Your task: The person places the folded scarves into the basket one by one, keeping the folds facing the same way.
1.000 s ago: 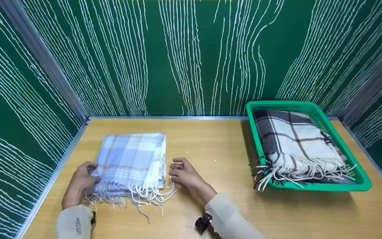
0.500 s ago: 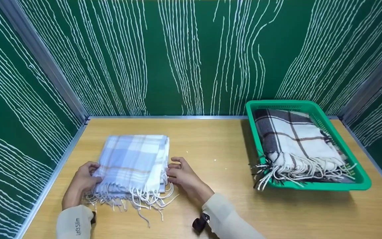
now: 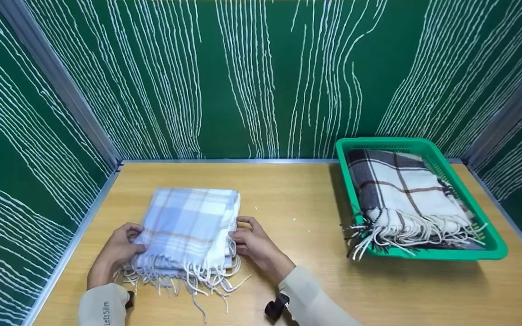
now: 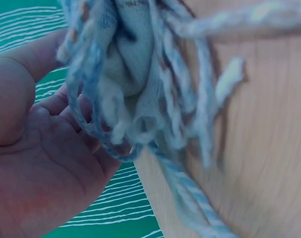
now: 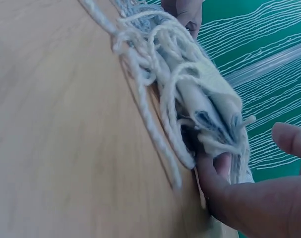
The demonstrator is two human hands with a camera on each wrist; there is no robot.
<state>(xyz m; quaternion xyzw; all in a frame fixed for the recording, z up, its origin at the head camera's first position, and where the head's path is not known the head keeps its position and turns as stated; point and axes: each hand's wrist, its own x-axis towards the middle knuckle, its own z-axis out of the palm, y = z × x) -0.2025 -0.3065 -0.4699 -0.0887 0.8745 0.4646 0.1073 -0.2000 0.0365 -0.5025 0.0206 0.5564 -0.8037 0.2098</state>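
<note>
A folded light blue and white plaid scarf (image 3: 184,222) lies at the left of the table, its fringe (image 3: 197,274) toward me. My left hand (image 3: 118,244) grips the scarf's left edge, thumb above and fingers beneath; fringe partly covers those fingers in the left wrist view. At the opposite edge is my right hand (image 3: 261,246). In the right wrist view, its fingers (image 5: 214,183) reach under the folded layers, while the thumb (image 5: 289,139) stands apart from the cloth. Their tips are hidden by the scarf.
A green plastic basket (image 3: 496,251) stands at the right, holding a folded white, brown and black plaid scarf (image 3: 424,190) whose fringe hangs over the front rim. Green walls with white lines enclose the wooden table (image 3: 306,280). Small white specks (image 3: 294,219) lie mid-table.
The blue scarf has shifted right and slightly toward me, and my left hand has moved right with it. My right hand, apart from the scarf at first, now touches its right edge.
</note>
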